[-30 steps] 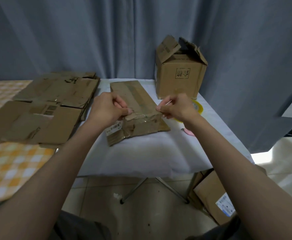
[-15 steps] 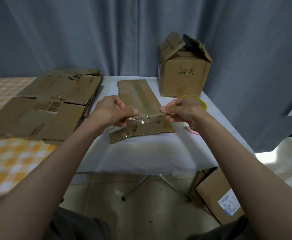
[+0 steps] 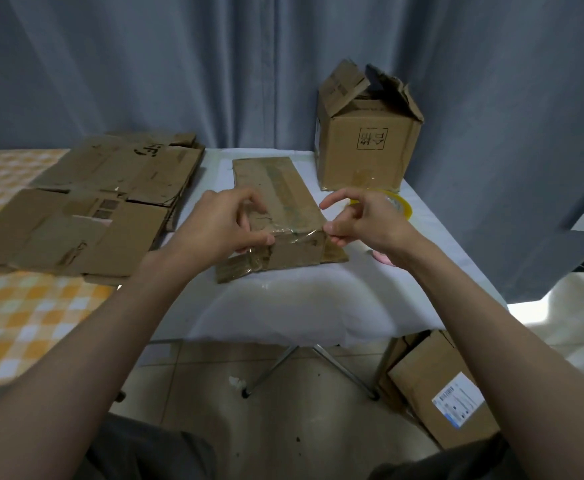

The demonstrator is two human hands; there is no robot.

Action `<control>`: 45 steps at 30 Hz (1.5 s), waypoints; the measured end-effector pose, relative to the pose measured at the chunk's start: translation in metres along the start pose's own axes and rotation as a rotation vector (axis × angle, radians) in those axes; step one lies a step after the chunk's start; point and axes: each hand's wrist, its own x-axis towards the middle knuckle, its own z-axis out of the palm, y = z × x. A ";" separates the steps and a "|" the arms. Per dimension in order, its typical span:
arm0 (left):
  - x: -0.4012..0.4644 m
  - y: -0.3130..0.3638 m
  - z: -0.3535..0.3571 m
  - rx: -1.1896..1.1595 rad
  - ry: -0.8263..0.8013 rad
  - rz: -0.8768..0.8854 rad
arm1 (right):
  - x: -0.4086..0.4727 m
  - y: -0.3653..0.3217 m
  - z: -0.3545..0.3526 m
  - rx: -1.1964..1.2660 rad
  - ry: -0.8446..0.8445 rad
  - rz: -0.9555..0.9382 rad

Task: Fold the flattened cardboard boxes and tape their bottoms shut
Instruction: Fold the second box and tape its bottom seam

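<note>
A long, low cardboard box (image 3: 280, 195) lies on the white table (image 3: 294, 306), its near end flaps folded shut. A strip of clear tape (image 3: 294, 237) stretches across that near end. My left hand (image 3: 224, 223) pinches the strip's left end against the box's left corner with thumb and fingers. My right hand (image 3: 360, 220) pinches the strip's right end at the right corner, index finger lifted. A yellow tape roll (image 3: 399, 206) sits on the table behind my right hand, partly hidden.
An assembled box (image 3: 366, 147) with raised top flaps stands at the table's back right. Several flattened boxes (image 3: 86, 216) are stacked on the checked surface to the left. Another box (image 3: 446, 393) leans on the floor under the table's right side. A grey curtain hangs behind.
Both hands have drawn the tape strip down onto the box's near end. My hands have spread slightly apart to its two corners, and my right index finger has lifted.
</note>
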 end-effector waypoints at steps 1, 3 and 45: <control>0.000 -0.002 0.002 0.083 0.008 0.047 | 0.000 0.001 0.003 -0.095 -0.003 -0.056; -0.001 -0.006 0.009 0.238 0.042 0.147 | 0.001 0.006 0.011 -0.312 0.042 -0.157; -0.001 -0.032 0.022 0.064 0.093 0.255 | 0.011 0.025 0.002 -0.061 -0.042 -0.112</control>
